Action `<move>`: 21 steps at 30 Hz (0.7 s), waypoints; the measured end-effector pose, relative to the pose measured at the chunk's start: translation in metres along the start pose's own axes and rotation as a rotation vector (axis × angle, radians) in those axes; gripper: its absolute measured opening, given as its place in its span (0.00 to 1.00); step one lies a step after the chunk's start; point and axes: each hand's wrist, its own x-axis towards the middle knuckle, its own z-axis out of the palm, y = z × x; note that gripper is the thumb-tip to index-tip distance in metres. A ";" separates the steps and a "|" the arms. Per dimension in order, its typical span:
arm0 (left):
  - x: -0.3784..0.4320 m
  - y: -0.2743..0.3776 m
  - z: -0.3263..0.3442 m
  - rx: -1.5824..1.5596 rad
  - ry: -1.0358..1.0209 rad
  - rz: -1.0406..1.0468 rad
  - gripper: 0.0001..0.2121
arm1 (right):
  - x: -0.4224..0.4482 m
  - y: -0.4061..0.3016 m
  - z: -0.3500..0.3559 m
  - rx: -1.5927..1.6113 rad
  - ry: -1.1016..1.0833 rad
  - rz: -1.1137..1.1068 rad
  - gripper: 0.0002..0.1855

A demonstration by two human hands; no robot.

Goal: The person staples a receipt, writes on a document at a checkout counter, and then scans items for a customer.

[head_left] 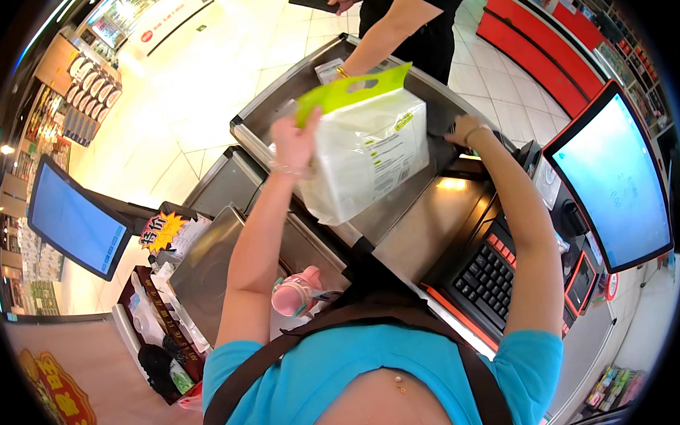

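Note:
My left hand (294,144) grips the upper left corner of a large white plastic package (366,155), whose green top strip has a cut-out handle. The package is tilted over the steel checkout counter (396,210). To its right, my right hand (469,134) reaches to a dark object beside the counter's right edge; its fingertips are partly hidden, so whether it holds something cannot be told. Another person's forearm (379,45) reaches behind the package, and that hand is hidden. The person's other hand (344,1) holds a dark smartphone (314,3).
A black keyboard (485,280) and a lit monitor (614,175) stand at the right. At the left are a second screen (76,216), a pink bottle (292,295) and a box of plastic bags (147,315). The counter has a raised metal rim.

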 end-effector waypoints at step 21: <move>-0.087 0.061 0.047 0.530 0.394 0.259 0.12 | -0.101 -0.001 -0.022 0.590 0.081 0.238 0.46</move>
